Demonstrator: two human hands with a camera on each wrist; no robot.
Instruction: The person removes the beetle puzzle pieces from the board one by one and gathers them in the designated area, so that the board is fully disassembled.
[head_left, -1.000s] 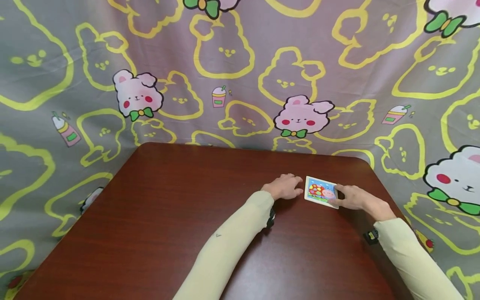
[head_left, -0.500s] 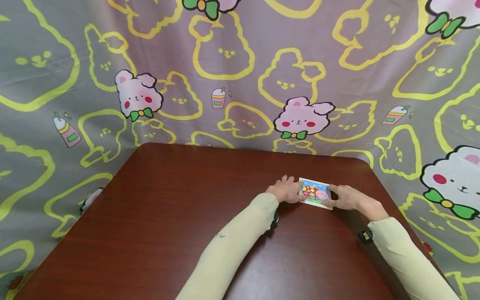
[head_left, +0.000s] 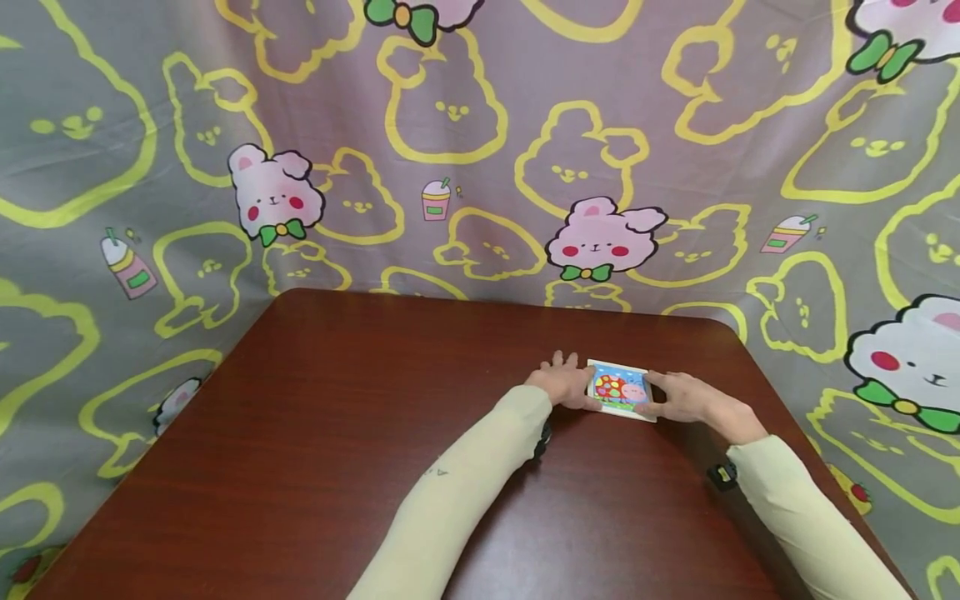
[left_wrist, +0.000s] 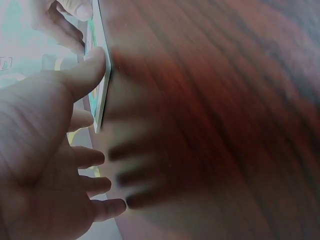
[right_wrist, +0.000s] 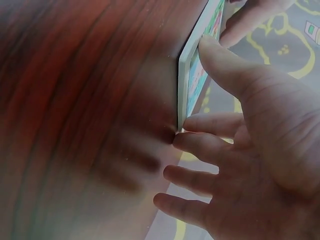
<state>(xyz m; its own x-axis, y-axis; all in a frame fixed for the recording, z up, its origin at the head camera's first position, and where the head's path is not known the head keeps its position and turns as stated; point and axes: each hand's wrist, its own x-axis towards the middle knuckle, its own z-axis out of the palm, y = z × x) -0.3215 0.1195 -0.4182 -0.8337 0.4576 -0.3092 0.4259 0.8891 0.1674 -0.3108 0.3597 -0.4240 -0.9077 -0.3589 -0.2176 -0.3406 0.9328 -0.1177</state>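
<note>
A small ladybug picture board (head_left: 619, 390), with a pale border and bright colours, lies on the brown table between both hands. My left hand (head_left: 562, 383) holds its left end, the thumb (left_wrist: 92, 75) on the near side and the index finger towards the far side; the other fingers spread outward. At the opposite end my right hand (head_left: 686, 397) grips the board between thumb (right_wrist: 220, 60) and index finger. Its remaining fingers reach out loosely near the tabletop. From the wrist views the board appears edge-on, thin and cream-coloured along its side.
The dark brown table (head_left: 360, 442) has rounded far corners. Behind and around it hangs a grey curtain (head_left: 480, 108) printed with yellow outlines and white bunnies. Both forearms wear pale sleeves, with a black wrist device (head_left: 723, 475) visible near the right cuff.
The board has slid left across the table together with my right hand. My left hand, apart from the board a second ago, has come to its left end.
</note>
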